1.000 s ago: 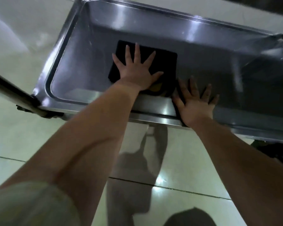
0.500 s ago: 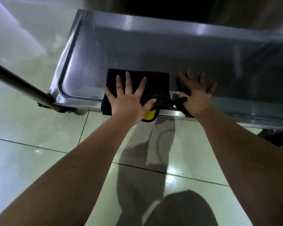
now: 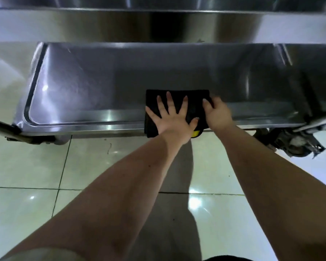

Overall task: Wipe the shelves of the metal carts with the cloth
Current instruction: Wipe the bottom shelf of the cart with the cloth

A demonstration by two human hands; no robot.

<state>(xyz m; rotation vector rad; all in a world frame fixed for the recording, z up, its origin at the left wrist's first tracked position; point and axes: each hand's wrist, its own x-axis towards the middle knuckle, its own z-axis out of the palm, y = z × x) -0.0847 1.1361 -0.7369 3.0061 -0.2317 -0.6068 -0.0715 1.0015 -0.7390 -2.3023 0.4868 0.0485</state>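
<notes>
- Cloth (image 3: 195, 96): black, folded to a rectangle, lying on the lower shelf (image 3: 105, 85) of the metal cart, right of centre. Its near end drapes over the shelf's front rim.
- Left hand (image 3: 172, 117): flat on top of the cloth, fingers straight and spread wide, palm over the front rim. It covers most of the cloth's middle.
- Right hand (image 3: 217, 113): at the cloth's right edge, fingers curled and gripping that edge. One fingertip lies on top of the fabric. The rest tuck out of sight, so how far they reach underneath cannot be told.
- Yellow patch (image 3: 195, 133): shows just below the left hand's thumb at the cloth's hanging end. Mostly hidden; cannot tell whether it is a label or another layer.
- Upper shelf (image 3: 158, 23): spans the top of the view and blocks the far part of the lower shelf. Its top is cut off.
- Lower shelf surface: streaky reflections, blurred. Its right end runs out of view.
- Casters: right one (image 3: 294, 146) has ragged dark material around it, detail unclear. Left one (image 3: 58, 141) sits half under the rim.
- Frame tube (image 3: 0, 127): meets the left front corner, cut off at the edge.
- Floor (image 3: 36, 166): glossy pale tiles with the person's shadow between the forearms.
- Sleeve (image 3: 40, 255): pale, out of focus, bottom left.
</notes>
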